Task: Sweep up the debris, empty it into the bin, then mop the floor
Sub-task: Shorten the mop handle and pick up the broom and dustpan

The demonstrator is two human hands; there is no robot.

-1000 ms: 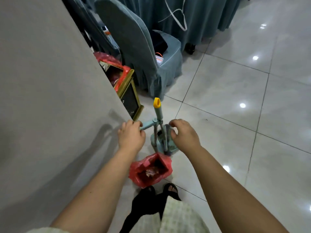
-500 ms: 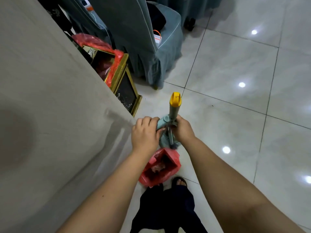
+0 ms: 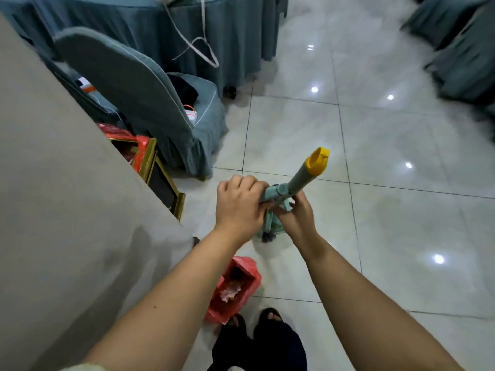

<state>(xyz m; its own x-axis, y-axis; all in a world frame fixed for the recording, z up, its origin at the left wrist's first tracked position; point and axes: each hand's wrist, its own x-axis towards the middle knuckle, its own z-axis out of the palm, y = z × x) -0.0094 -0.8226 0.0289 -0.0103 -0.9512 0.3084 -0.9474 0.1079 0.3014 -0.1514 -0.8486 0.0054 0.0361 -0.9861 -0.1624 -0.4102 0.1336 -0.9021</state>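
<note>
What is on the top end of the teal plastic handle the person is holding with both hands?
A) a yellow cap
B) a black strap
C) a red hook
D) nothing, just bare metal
A: the teal plastic handle, gripped by the left hand and the right hand, ends in a yellow cap.

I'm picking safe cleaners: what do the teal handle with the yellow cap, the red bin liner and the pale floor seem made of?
Teal handle with yellow end cap: probably moulded plastic, matte, uniform colour.
Red bin liner: thin plastic film, crinkled, faintly shiny.
Pale floor tiles: glazed ceramic or polished stone, can't tell which; glossy, ceiling lights reflect sharply, thin dark grout lines.
</note>
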